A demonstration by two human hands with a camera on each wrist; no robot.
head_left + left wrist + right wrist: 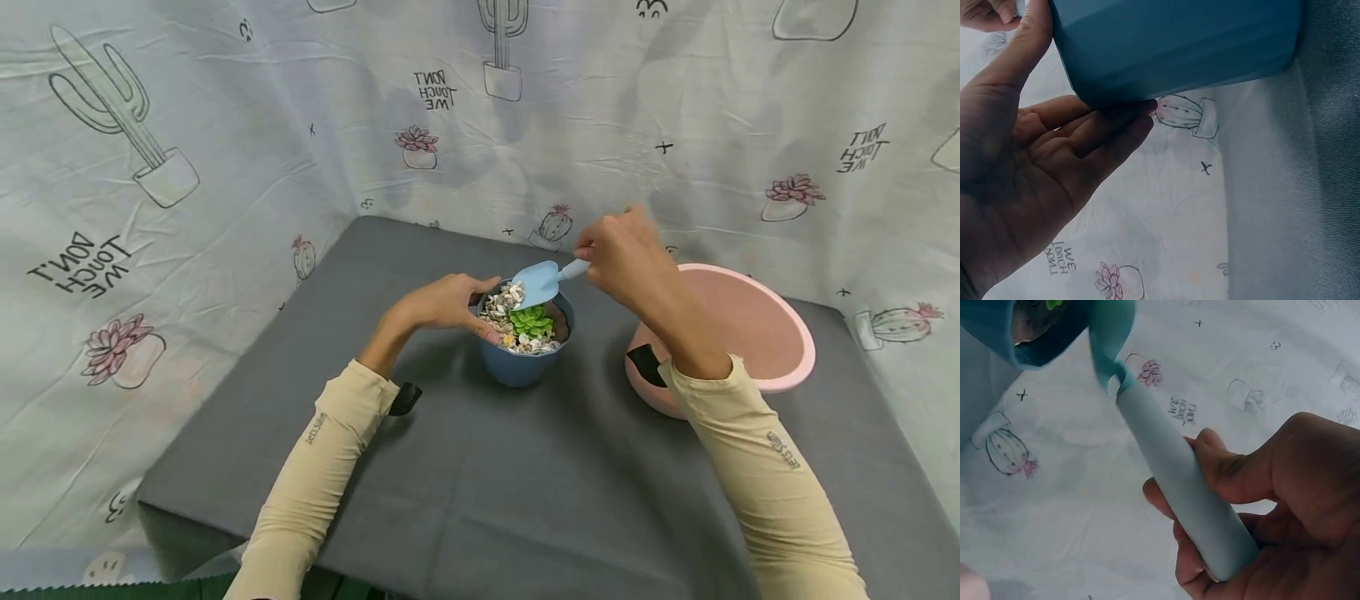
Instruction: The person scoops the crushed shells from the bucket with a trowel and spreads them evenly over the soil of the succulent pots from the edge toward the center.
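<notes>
A blue flower pot (517, 367) stands on the table with a green succulent (532, 322) amid pebbles (498, 310). On the pot's left side, my left hand (446, 302) spreads its thumb and fingers around the rim. The left wrist view shows those fingers (1116, 134) against the pot's wall (1179, 47). Above, my right hand (626, 254) grips a light blue trowel by its pale handle (1179, 481). The trowel's blade (537, 283) tilts down over the pot, beside white pebbles and right above the succulent. A patch of brown soil (557, 321) shows at the pot's right.
A large pink tub (806, 354) stands to the right, partly behind my right forearm. Dark grey cloth covers the table (450, 483). A white curtain printed with cacti (262, 100) hangs behind and to the left.
</notes>
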